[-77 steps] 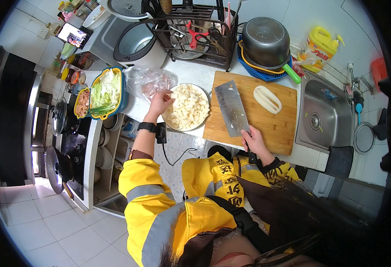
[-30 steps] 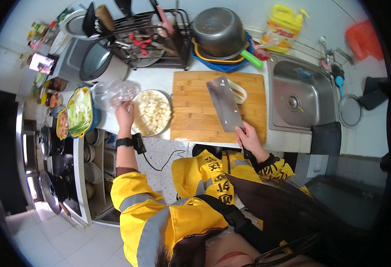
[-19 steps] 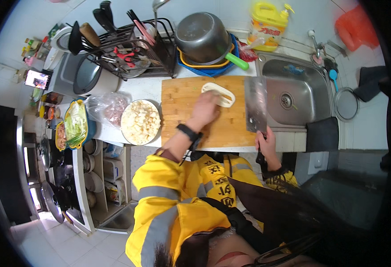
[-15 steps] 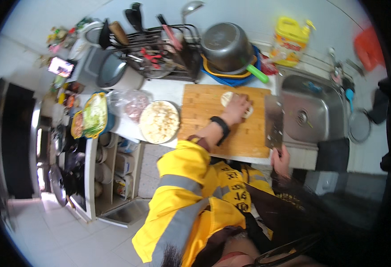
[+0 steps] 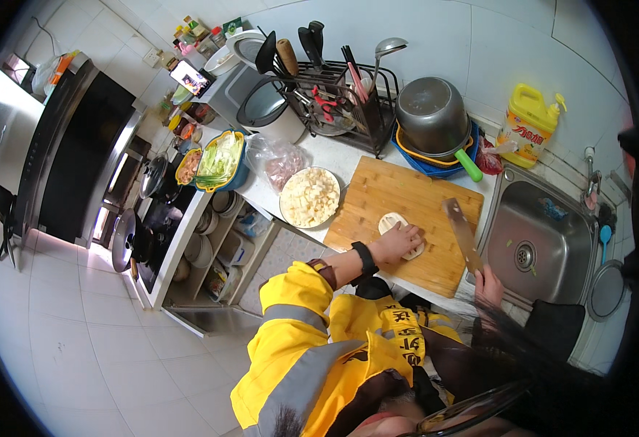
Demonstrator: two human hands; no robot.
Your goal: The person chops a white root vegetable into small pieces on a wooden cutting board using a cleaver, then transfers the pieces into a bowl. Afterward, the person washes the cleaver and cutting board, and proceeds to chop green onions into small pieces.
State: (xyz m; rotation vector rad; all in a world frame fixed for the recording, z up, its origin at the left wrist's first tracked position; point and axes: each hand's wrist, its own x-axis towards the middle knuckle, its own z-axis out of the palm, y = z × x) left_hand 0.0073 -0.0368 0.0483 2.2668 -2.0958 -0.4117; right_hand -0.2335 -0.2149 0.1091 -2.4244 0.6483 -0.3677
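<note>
The cutting board (image 5: 399,189) lay on the table (image 5: 334,156), left of the sink (image 5: 560,247). On its near part was a vegetable piece (image 5: 389,221) under the left hand (image 5: 400,244), with the right hand (image 5: 489,285) holding a cleaver (image 5: 463,234) at the board's right side. Just left of the board stood a plate (image 5: 282,210) with cubes (image 5: 309,197) in it. Behind and left of that lay a plastic bag (image 5: 276,162), then, farther left, a tub (image 5: 242,175) with leafy vegetables (image 5: 217,162) inside. Behind the board, a pot (image 5: 430,111) rested upside down on stacked baskets (image 5: 436,171), between a utensil rack (image 5: 385,109) on its left and a bottle (image 5: 528,120) on its right.
</note>
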